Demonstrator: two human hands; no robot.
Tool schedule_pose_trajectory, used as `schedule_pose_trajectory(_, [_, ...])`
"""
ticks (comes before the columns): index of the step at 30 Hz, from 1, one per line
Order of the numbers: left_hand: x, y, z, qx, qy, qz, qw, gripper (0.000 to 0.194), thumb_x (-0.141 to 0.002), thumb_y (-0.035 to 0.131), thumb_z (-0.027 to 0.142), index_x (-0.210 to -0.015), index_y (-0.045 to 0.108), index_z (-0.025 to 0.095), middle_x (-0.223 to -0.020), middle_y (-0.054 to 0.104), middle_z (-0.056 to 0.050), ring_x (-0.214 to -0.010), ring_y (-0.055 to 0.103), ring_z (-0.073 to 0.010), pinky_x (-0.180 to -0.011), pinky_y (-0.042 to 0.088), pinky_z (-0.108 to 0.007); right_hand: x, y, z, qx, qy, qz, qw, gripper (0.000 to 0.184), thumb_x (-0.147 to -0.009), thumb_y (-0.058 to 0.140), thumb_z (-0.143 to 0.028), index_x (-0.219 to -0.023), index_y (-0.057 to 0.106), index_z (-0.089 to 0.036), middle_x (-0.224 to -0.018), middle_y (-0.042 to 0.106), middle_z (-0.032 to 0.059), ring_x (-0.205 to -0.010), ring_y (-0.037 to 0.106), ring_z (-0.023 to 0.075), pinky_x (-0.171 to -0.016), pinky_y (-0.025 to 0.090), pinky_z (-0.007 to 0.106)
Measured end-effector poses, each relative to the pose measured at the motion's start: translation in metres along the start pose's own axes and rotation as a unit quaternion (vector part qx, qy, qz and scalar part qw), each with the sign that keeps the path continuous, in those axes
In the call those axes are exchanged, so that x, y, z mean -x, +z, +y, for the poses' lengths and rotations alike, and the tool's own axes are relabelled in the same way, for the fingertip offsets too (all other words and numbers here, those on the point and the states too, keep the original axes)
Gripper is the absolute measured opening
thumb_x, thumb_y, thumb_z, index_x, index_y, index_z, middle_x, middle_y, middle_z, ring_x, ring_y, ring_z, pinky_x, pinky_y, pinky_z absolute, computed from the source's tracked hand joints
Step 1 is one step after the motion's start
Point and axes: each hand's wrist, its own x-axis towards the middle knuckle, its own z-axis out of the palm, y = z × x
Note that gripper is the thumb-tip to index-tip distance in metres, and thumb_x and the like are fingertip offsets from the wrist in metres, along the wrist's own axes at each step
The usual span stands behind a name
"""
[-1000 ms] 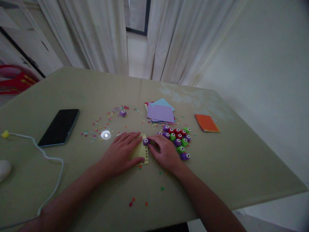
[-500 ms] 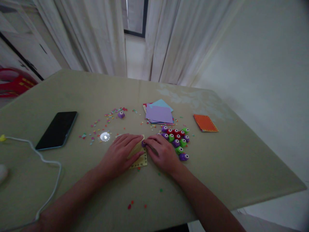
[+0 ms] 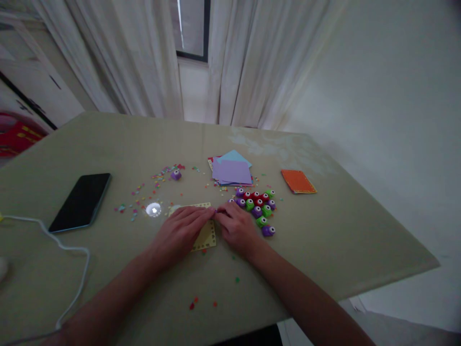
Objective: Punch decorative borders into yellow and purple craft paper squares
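Note:
A yellow square of paper (image 3: 208,235) lies on the table, with small shapes punched along its borders. My left hand (image 3: 182,228) covers its middle, fingers together and closed on it near the right edge. At that edge, my right hand (image 3: 236,226) pinches a small purple paper punch (image 3: 215,211), mostly hidden by the fingertips of both hands. Right beside my right hand stands a cluster of small paper punches (image 3: 257,210) in purple, red and green, each with an eye on top. Another purple punch (image 3: 176,175) stands apart, farther back on the left.
Colourful confetti (image 3: 158,179) is scattered around the table. Behind my hands lies a stack of coloured paper (image 3: 232,170); an orange square (image 3: 298,181) lies to the right. On the left are a black tablet (image 3: 81,202) and a white cable (image 3: 77,249). A bright round spot (image 3: 153,209) shows near my left hand.
The camera view has shifted slightly. My left fingers have moved closer to my right fingertips, and the purple punch between them is now more hidden.

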Motion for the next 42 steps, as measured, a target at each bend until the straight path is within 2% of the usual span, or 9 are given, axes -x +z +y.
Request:
schedule_pose_trajectory(3, [0.000,0.002,-0.001,-0.009,0.006,-0.002,1.000,0.052,-0.104,0.052,0.009,-0.151,0.064,0.026,-0.143,0.074,-0.009,-0.128,0.070,-0.0289,-0.106,0.058,-0.048,0.001,0.003,-0.001,0.022,0.006,-0.009,1.000,0.025,-0.103,0.057,-0.011,-0.108,0.078,-0.022,-0.102,0.072,0.0091,-0.099,0.063,0.0247,-0.088,0.054,0.036])
schedule_pose_trajectory(8, [-0.004,0.004,-0.001,0.023,-0.012,0.004,1.000,0.050,-0.105,0.050,0.010,-0.148,0.068,0.026,-0.137,0.077,-0.010,-0.120,0.073,-0.0260,-0.105,0.060,-0.046,-0.001,0.006,-0.002,0.045,0.010,-0.018,0.999,0.018,-0.102,0.062,-0.010,-0.106,0.077,-0.020,-0.100,0.071,0.0091,-0.099,0.062,0.0252,-0.086,0.052,0.035])
schedule_pose_trajectory(14, [-0.007,0.011,-0.004,0.020,-0.049,0.001,0.999,0.053,-0.097,0.046,0.005,-0.136,0.076,0.023,-0.125,0.081,-0.011,-0.114,0.077,-0.0251,-0.103,0.062,-0.044,-0.008,0.011,-0.001,0.025,0.030,-0.026,0.999,0.017,-0.101,0.066,-0.010,-0.109,0.077,-0.020,-0.100,0.070,0.0086,-0.101,0.062,0.0242,-0.088,0.050,0.033])
schedule_pose_trajectory(18, [-0.004,0.016,-0.004,-0.003,-0.050,0.010,0.999,0.053,-0.095,0.046,0.006,-0.137,0.075,0.022,-0.129,0.081,-0.011,-0.117,0.076,-0.0259,-0.103,0.061,-0.045,-0.009,0.013,-0.001,0.016,0.042,-0.023,0.999,0.017,-0.102,0.063,-0.011,-0.106,0.077,-0.019,-0.099,0.071,0.0084,-0.100,0.062,0.0239,-0.089,0.049,0.032])
schedule_pose_trajectory(24, [0.002,0.010,0.001,-0.023,-0.074,0.000,0.997,0.044,-0.104,0.051,0.023,-0.143,0.069,0.024,-0.140,0.076,-0.011,-0.129,0.070,-0.0282,-0.115,0.052,-0.049,-0.008,0.009,-0.004,0.013,0.051,0.004,0.999,0.022,-0.100,0.060,-0.009,-0.111,0.077,-0.018,-0.109,0.073,0.0090,-0.107,0.063,0.0231,-0.096,0.049,0.032])
schedule_pose_trajectory(28, [0.008,0.006,-0.004,-0.047,-0.115,-0.016,0.992,0.049,-0.103,0.056,0.038,-0.148,0.066,0.021,-0.153,0.067,-0.016,-0.141,0.062,-0.0339,-0.124,0.042,-0.058,-0.009,0.004,-0.004,0.020,0.080,0.040,0.996,0.024,-0.099,0.060,-0.009,-0.113,0.077,-0.017,-0.115,0.072,0.0100,-0.113,0.063,0.0236,-0.102,0.048,0.034])
schedule_pose_trajectory(31, [0.012,0.006,-0.009,-0.059,-0.142,-0.042,0.987,0.053,-0.102,0.056,0.044,-0.147,0.067,0.018,-0.155,0.065,-0.018,-0.142,0.062,-0.0367,-0.122,0.044,-0.061,-0.009,0.003,-0.004,0.027,0.117,0.076,0.990,0.020,-0.100,0.063,-0.014,-0.112,0.078,-0.018,-0.117,0.073,0.0112,-0.115,0.063,0.0264,-0.104,0.047,0.038])
schedule_pose_trajectory(35, [0.014,0.009,-0.015,-0.064,-0.155,-0.070,0.983,0.056,-0.104,0.054,0.048,-0.150,0.065,0.018,-0.157,0.063,-0.015,-0.144,0.061,-0.0351,-0.124,0.042,-0.061,-0.009,0.003,-0.002,0.030,0.158,0.113,0.981,0.018,-0.101,0.063,-0.017,-0.108,0.079,-0.019,-0.118,0.074,0.0119,-0.117,0.063,0.0289,-0.105,0.046,0.042])
schedule_pose_trajectory(42, [0.016,0.012,-0.023,-0.054,-0.164,-0.088,0.981,0.060,-0.105,0.053,0.051,-0.154,0.062,0.019,-0.162,0.059,-0.014,-0.149,0.057,-0.0330,-0.128,0.039,-0.058,-0.008,0.004,0.003,0.022,0.172,0.113,0.978,0.022,-0.099,0.063,-0.017,-0.114,0.079,-0.021,-0.124,0.074,0.0113,-0.122,0.063,0.0279,-0.108,0.047,0.041])
